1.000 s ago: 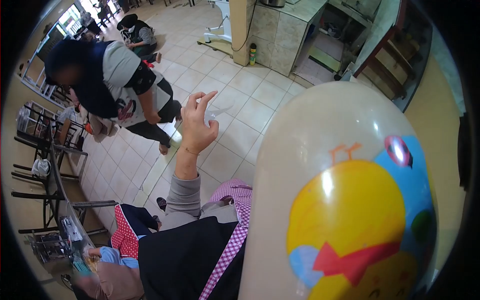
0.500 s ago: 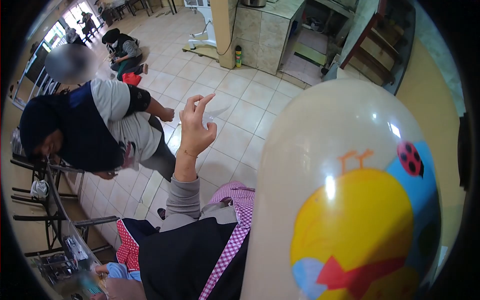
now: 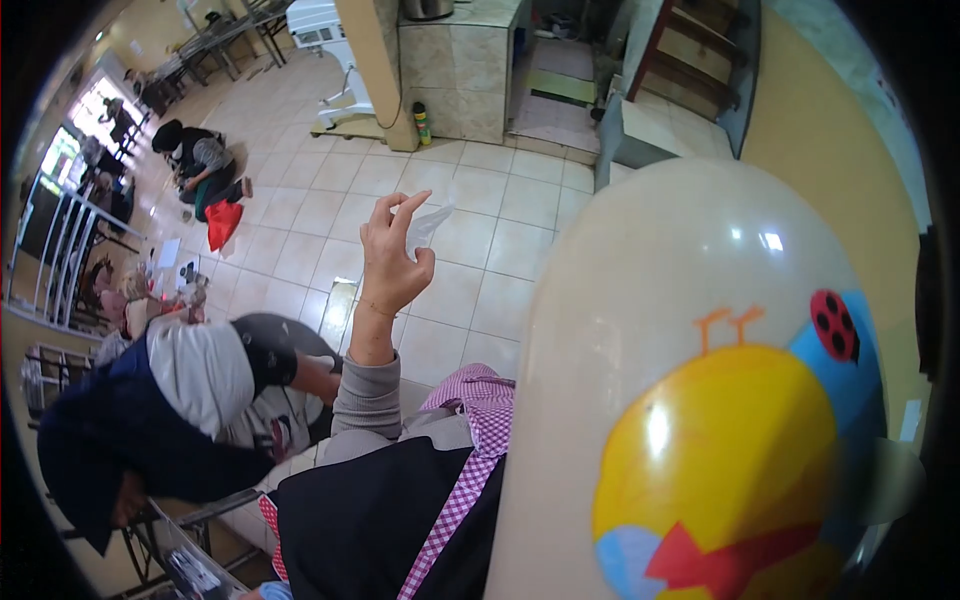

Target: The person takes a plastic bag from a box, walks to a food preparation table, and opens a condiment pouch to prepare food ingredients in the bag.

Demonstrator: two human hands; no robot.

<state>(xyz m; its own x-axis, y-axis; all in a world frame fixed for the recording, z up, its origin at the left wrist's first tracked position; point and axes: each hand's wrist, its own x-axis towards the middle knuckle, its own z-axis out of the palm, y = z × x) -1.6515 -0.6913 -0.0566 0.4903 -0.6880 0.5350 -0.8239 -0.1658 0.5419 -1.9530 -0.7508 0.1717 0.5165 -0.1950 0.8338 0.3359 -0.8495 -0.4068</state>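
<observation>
My left hand is raised in front of me at the middle of the view, the grey sleeve below it. Its index finger points up and its thumb curves toward the fingers. A thin piece of clear plastic hangs between finger and thumb, partly hidden by the hand. Close to the camera on the right, a large glossy, balloon-like rounded thing carries a printed yellow chick and a ladybird. My right hand does not show; whether it is behind this thing cannot be seen.
A person in a dark head covering bends over at the left. Farther off, another person sits on the tiled floor beside a red bag. A spray can stands by a pillar and tiled counter.
My view has shifted, so the room's background appears farther left. The nearby person has bent lower. My left hand keeps nearly the same pose, and the clear plastic shows more plainly.
</observation>
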